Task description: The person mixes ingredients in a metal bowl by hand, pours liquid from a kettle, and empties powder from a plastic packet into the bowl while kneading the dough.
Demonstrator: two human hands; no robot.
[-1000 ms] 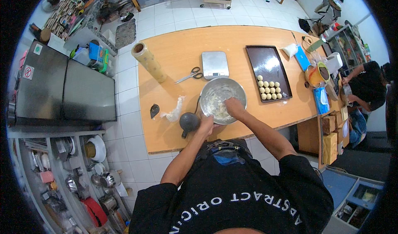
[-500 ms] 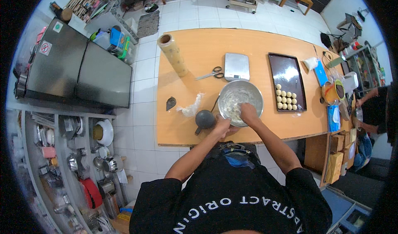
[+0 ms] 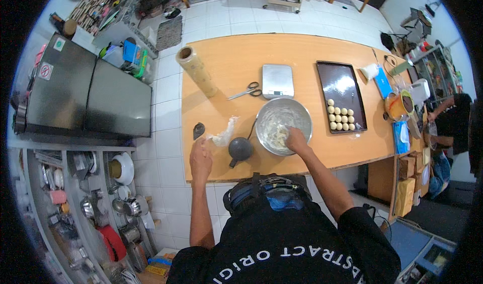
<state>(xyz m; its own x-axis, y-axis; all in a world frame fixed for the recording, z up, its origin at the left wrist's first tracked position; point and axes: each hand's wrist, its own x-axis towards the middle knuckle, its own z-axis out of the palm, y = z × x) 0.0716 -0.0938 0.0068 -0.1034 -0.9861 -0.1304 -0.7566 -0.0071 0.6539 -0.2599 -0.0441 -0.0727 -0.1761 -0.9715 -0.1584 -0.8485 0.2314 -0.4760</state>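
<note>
A metal mixing bowl point(image 3: 303, 114) smeared with pale dough stands near the table's front edge. Inside it, my right hand point(image 3: 297, 140) has its fingers curled into the sticky dough point(image 3: 279, 136). My left hand point(image 3: 201, 158) is off to the left, fingers stretched forward, holding nothing that I can see. Just beyond its fingertips lies a small dark flat piece, like a scraper point(image 3: 199, 130). White flour-like residue or crumpled film point(image 3: 225, 133) lies beside that. Between my left hand and the bowl sits a dark grey round object with a short handle point(image 3: 240, 149).
Behind the bowl are a kitchen scale point(image 3: 277, 77) and scissors point(image 3: 246, 91). A roll of cling film point(image 3: 197, 72) stands at the far left. On the right, a dark baking tray point(image 3: 342, 85) carries several dough balls point(image 3: 341, 119). Another person's arm point(image 3: 443, 108) shows at far right.
My left hand has let go of the bowl's side and moved left, towards the dark flat piece. My right hand stays in the bowl. The whole view has shifted slightly.
</note>
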